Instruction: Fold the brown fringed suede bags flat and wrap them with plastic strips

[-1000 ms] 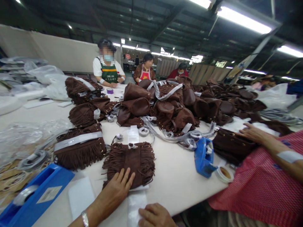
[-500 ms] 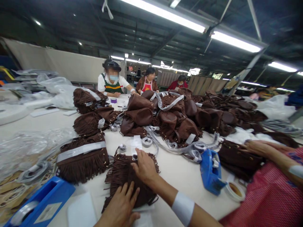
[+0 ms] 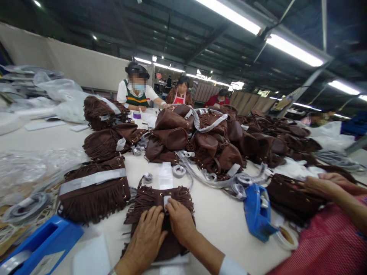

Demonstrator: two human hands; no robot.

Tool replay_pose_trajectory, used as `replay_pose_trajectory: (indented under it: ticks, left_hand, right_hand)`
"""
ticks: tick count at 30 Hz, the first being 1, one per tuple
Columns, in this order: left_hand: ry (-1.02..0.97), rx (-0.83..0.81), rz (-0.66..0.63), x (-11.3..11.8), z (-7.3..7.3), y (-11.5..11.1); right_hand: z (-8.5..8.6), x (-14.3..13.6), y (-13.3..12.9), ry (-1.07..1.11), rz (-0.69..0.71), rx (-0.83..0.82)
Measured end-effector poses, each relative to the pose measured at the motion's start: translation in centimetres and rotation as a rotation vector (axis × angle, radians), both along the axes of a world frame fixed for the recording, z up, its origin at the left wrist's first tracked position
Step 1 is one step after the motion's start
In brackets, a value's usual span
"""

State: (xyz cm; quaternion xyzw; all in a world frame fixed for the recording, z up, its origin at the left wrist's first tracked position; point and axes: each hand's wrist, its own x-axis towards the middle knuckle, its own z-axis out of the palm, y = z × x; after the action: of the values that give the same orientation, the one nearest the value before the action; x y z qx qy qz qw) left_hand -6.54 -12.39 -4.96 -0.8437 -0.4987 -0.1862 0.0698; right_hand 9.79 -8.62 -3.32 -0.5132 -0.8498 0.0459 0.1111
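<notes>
A dark brown fringed bag (image 3: 153, 196) lies flat on the table in front of me, with its eyeleted edge away from me. My left hand (image 3: 146, 233) rests on the bag's left half, fingers stretched out and lying flat. With curled fingers, my right hand (image 3: 182, 223) grips a small whitish wrapped tab (image 3: 166, 201) at the middle of the bag's upper part. A clear plastic strip (image 3: 165, 175) and a coiled wrapped strap (image 3: 179, 171) lie just beyond the bag. To its left sits another fringed bag (image 3: 94, 198) with a pale band across it.
Blue tape dispensers stand at left (image 3: 43, 244) and right (image 3: 258, 214), a tape roll (image 3: 286, 236) beside the latter. Brown bags (image 3: 172, 139) are heaped ahead. At right, a co-worker's hands (image 3: 318, 187) touch a dark bag (image 3: 292, 196). Several people sit beyond.
My right hand has drawn back toward me and its fingers have curled at the whitish tab. My left hand has moved up the bag. The view has shifted slightly.
</notes>
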Motion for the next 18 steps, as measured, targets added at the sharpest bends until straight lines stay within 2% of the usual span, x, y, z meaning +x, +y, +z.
replay_pose_trajectory:
  ticks: [3,8,11,13,18]
  left_hand:
    - [0.052,0.118,-0.026,-0.3,-1.3,0.6]
    - [0.125,0.063,-0.091,-0.8,-2.4,1.4]
    - [0.154,0.044,-0.09,-0.9,-2.4,1.4]
    - [0.166,0.068,-0.087,-0.8,-2.2,1.4]
    - [0.188,0.206,-0.144,-0.9,-2.4,2.5]
  right_hand:
    - [0.9,0.2,-0.3,-0.017,0.018,-0.046]
    - [4.2,1.3,1.0,0.011,0.089,-0.155]
    - [5.7,1.5,4.0,0.045,-0.015,-0.16]
    - [5.9,1.2,6.5,0.003,-0.054,-0.143]
    - [4.9,1.0,11.5,-0.056,0.072,-0.267]
